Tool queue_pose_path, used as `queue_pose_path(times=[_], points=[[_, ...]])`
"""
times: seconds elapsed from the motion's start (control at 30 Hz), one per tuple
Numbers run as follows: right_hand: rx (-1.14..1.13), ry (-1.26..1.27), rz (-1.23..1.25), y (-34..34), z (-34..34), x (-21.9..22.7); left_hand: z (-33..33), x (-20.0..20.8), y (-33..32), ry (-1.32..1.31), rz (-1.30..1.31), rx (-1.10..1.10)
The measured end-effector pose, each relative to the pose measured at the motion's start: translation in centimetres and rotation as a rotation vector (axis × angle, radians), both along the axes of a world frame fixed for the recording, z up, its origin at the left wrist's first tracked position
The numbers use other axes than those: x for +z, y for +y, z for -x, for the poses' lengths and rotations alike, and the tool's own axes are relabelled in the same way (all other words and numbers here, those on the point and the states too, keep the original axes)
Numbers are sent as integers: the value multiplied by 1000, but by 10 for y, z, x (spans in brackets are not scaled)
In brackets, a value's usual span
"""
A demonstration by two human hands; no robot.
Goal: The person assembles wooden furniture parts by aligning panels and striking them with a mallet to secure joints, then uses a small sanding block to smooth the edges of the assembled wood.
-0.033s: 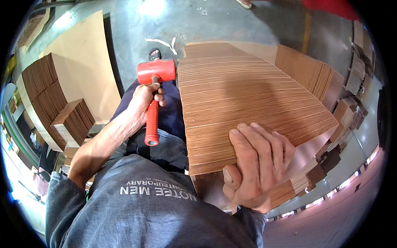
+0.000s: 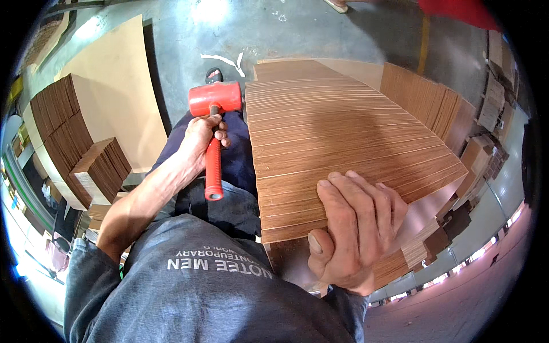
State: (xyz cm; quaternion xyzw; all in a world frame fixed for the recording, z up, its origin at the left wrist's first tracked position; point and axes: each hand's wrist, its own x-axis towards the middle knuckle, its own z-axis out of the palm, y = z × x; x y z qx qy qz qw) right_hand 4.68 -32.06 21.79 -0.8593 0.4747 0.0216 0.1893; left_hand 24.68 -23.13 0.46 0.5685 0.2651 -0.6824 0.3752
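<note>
My left hand (image 2: 203,137) is closed around the handle of a mallet (image 2: 215,98) with a red block head and a ribbed red grip. The mallet's head points away from me, over my thigh and left of a stack of brown wood-grain boards (image 2: 320,131). Pale lines cross the stack's top where the board edges meet. At the stack's near edge, my right hand (image 2: 357,228) is bent over the boards. Its fingers lie close together on top, with the thumb against the near side. The palm's contact is hidden.
Left of me, a large beige panel (image 2: 120,91) stands beside stacked brown boards (image 2: 63,126). More brown boards (image 2: 420,94) stand beyond the stack on the right. A sandalled foot (image 2: 214,75) rests on the grey floor (image 2: 274,34); another person's shoe (image 2: 337,6) shows at the top.
The mallet's head has shifted very slightly left, and its handle end slightly right. My right hand and the board stack look practically unmoved.
</note>
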Motion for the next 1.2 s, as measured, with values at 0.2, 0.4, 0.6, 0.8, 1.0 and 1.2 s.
queue_pose_path(times=[0.2, 0.4, 0.6, 0.8, 1.0, 1.2], points=[[-6, -24, -17, 1, 1, 1, -6, 8, 4, 84, -25, -43], [44, -93, -5, -5, -6, 12, -16, 114, 4, 110, -50, 81], [-4, -154, 26, -3, -5, 14, -15, 169, -11, 122, 10, 40], [-18, -149, -1, -2, -3, 11, -12, 168, -7, 116, 11, 17], [12, -153, -16, 0, -2, 12, -24, 165, 8, 149, -6, 54], [12, -139, 23, 6, -5, 11, -51, 147, 10, 266, -67, 150]])
